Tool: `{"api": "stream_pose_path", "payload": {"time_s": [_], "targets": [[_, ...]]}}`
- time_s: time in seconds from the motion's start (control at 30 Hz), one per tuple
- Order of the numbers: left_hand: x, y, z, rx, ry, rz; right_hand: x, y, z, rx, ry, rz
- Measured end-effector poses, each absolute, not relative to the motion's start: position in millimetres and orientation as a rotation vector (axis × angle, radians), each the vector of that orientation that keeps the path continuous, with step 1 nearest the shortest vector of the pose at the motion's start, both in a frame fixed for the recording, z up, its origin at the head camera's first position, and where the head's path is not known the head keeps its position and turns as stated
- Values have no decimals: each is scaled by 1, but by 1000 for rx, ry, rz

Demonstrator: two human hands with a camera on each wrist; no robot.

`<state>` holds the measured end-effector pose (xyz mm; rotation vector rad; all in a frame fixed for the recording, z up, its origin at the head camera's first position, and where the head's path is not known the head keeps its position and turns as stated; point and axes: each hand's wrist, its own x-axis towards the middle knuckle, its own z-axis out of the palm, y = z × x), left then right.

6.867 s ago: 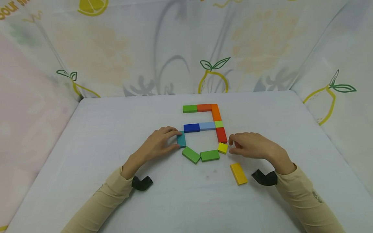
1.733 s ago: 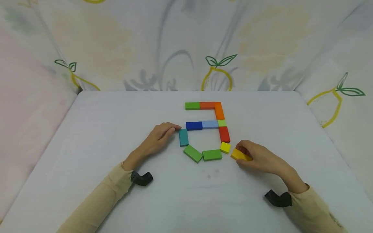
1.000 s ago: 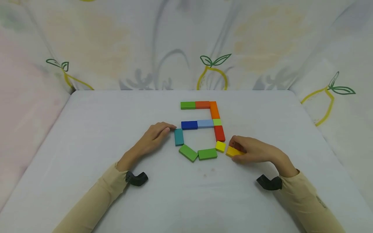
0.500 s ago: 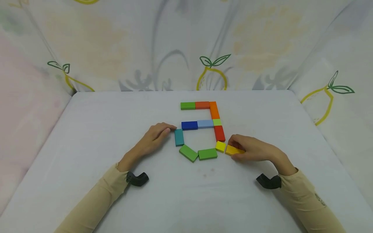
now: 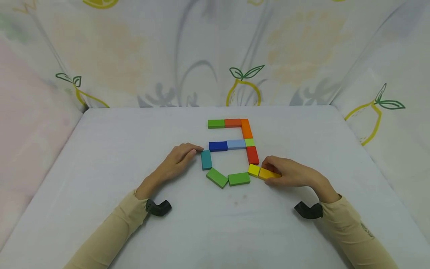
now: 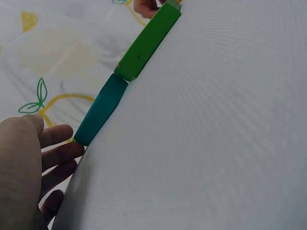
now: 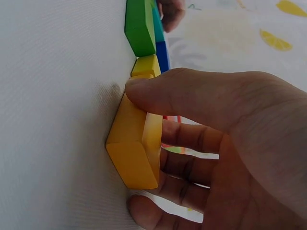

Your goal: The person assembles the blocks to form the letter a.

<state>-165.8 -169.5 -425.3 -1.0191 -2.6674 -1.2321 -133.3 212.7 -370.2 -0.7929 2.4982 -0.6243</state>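
My right hand (image 5: 293, 172) pinches an orange-yellow rectangular block (image 7: 134, 139) between thumb and fingers. That block lies on the table, its near end up against a small yellow block (image 5: 254, 170). To the left, my left hand (image 5: 178, 160) rests on the table with fingers extended, fingertips at the upper end of a teal block (image 5: 206, 160). Two green blocks (image 5: 239, 179) form the lower edge between the teal and yellow ones. A red block (image 5: 252, 155) stands above the yellow one. In the left wrist view, the fingers (image 6: 60, 155) are spread beside the teal block.
Above run a dark blue block (image 5: 218, 146), a light blue block (image 5: 236, 144) and a small lime block (image 5: 249, 142). Higher up are a green block (image 5: 216, 124), a red-orange block (image 5: 233, 123) and an orange block (image 5: 246, 129). A white cloth covers the table (image 5: 134, 231).
The right hand has picked up the orange-yellow block from nearer the front, turned it and slid it left to the small yellow block. The left hand has let go of the teal block.
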Motion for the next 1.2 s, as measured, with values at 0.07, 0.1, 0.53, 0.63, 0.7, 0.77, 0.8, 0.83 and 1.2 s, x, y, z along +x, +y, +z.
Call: {"api": "stream_pose_path", "payload": {"time_s": [0.07, 0.1, 0.53, 0.63, 0.7, 0.77, 0.8, 0.83, 1.2], "targets": [[-165, -169, -425, -1023, -2660, -1245, -133, 212, -370, -793, 2502, -618], [-165, -169, -425, -1023, -2656, -1253, -133, 212, -370, -792, 2504, -616], [-165, -170, -426, -1019, -2668, -1249, -133, 213, -370, -811, 2502, -626], [-165, -170, -426, -1019, -2665, -1249, -133, 213, -370, -814, 2499, -625], [-165, -170, -426, -1015, -2666, -1254, -133, 213, -370, -813, 2499, -624], [-165, -170, -426, -1011, -2667, -1252, -133, 214, -371, -812, 2498, -624], [-165, -170, -426, -1010, -2668, -1252, -133, 214, -371, -816, 2495, -629], [-165, -170, -426, -1013, -2667, -1248, -133, 214, -371, -813, 2494, -631], [-164, -170, -425, -1009, -2676, -1244, -132, 214, -370, -823, 2493, -640]]}}
